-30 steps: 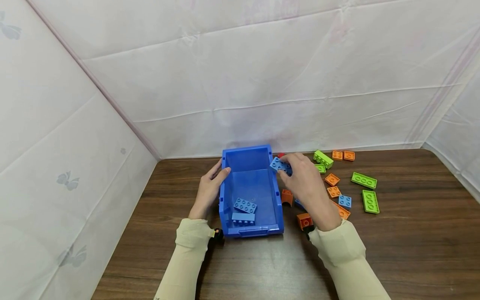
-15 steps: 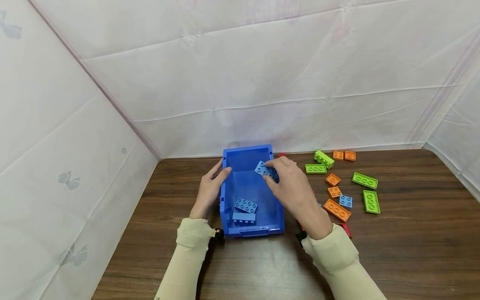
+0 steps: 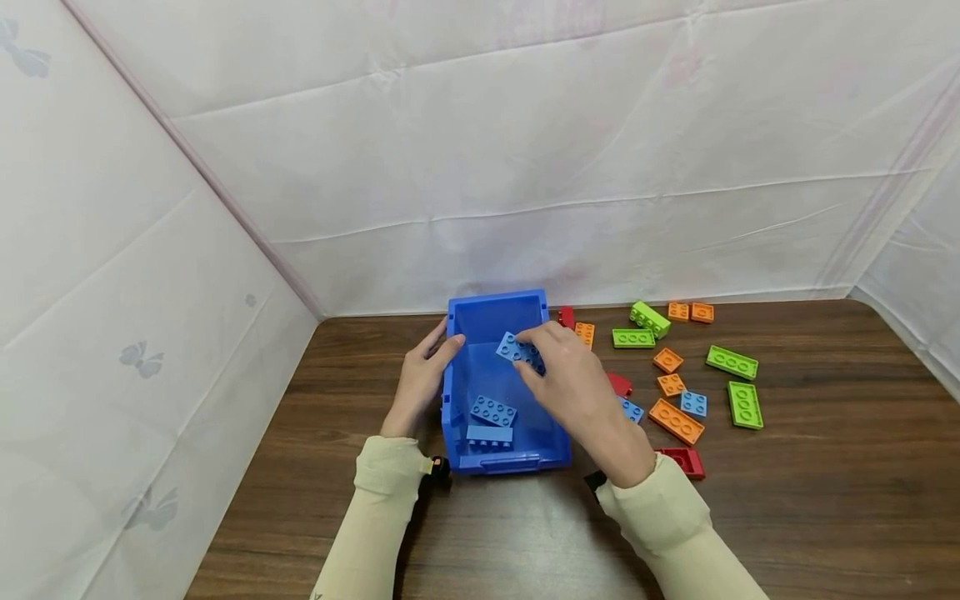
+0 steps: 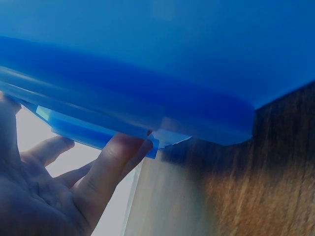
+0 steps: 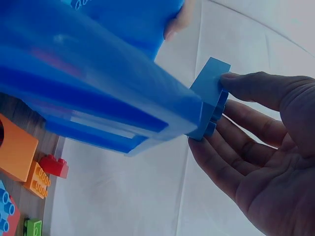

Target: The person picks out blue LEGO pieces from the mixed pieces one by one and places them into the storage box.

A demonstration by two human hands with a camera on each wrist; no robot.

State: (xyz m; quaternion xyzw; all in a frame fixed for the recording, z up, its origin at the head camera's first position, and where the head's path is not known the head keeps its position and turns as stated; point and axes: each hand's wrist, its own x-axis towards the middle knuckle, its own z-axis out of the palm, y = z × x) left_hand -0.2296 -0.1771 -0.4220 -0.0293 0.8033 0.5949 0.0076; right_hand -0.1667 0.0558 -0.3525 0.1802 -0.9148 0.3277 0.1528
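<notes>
A blue plastic bin [image 3: 465, 375] stands on the table, two light blue toy bricks lying in its near end; one brick [image 3: 492, 411] shows its studs and the other brick [image 3: 490, 437] lies on its side. My left hand [image 3: 422, 379] grips the bin's left wall, thumb over the rim, as the left wrist view also shows. Over the inside of the bin, my right hand [image 3: 573, 387] pinches another light blue brick [image 3: 512, 347] between thumb and fingers. In the right wrist view this brick [image 5: 209, 91] sits partly behind the bin's side wall [image 5: 123, 73].
Right of the bin, loose bricks lie on the dark wooden table [image 3: 825, 467]: a green plate [image 3: 744, 405], an orange plate [image 3: 676, 421], a small blue brick [image 3: 693, 404], a red piece [image 3: 686, 462] and several more. A white sheet [image 3: 525, 167] hangs behind the table.
My right hand has carried the light blue brick leftward from the bin's right rim to over its inside. Red, orange and blue bricks behind the hand have come into view. My left hand stays put.
</notes>
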